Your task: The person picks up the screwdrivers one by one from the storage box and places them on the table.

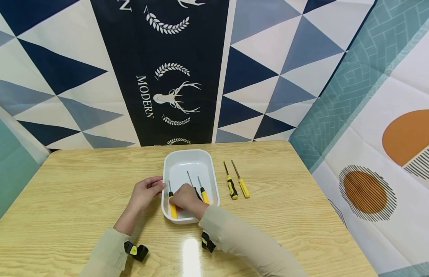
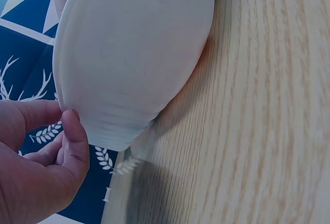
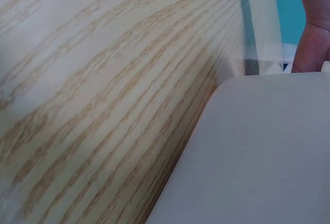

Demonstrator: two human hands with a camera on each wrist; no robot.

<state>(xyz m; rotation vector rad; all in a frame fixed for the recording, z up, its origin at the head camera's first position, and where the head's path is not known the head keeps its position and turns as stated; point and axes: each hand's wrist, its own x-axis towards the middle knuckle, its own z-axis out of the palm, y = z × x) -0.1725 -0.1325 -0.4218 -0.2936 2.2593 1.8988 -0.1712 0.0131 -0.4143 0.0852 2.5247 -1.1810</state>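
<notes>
A white tray (image 1: 214, 184) stands on the table. My left hand (image 1: 145, 193) pinches its left rim between thumb and fingers, as the left wrist view shows close up. Inside the tray reaches my right hand (image 1: 187, 198), its fingers around the handle of the leftmost screwdriver (image 1: 173, 211), which is yellow with a black collar. Two more screwdrivers lie to the right in the tray: one with a dark handle (image 1: 198, 194), partly covered by my right hand, and one yellow and black (image 1: 204, 195). In the right wrist view the tray's outer wall (image 3: 258, 152) fills the lower right.
On the wooden table (image 1: 280, 219), right of the tray, lie a yellow-and-black screwdriver (image 1: 231, 187) and an all-yellow-handled screwdriver (image 1: 243, 188), side by side. A patterned cloth (image 1: 180, 77) hangs behind the table's far edge.
</notes>
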